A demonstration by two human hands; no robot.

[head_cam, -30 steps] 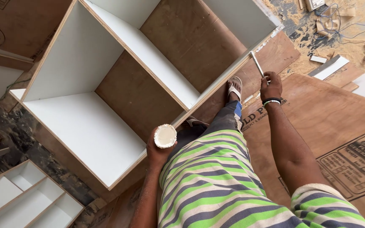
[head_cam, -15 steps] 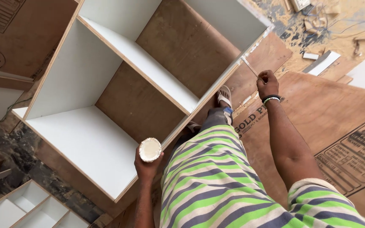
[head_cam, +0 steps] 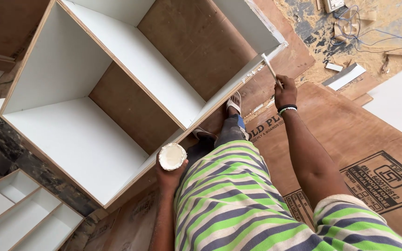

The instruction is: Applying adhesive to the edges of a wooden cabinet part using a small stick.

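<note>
Grip, right: right hand [head_cam: 285, 92] fingers together, clamped on a thin pale stick [head_cam: 271, 69]; stick slants up and left, tip at the near edge of the cabinet [head_cam: 70, 139].
Grip, left: left hand [head_cam: 169, 174] cupped under a small round tub [head_cam: 172, 156], fingers closed round its sides; open top shows off-white paste.
Tub position: just beside the cabinet's near edge, left of the striped shirt [head_cam: 238, 204].
Wrist: beaded bands [head_cam: 286, 109] on the right wrist.
Cabinet: white-lined, brown-backed, lying open on brown board [head_cam: 350, 135], divided into compartments.
Foot: sandal [head_cam: 233, 102] between cabinet edge and board.
Far right: sawdust, offcuts, blue wire [head_cam: 373, 37].
Near left: smaller white shelf unit [head_cam: 19, 209].
</note>
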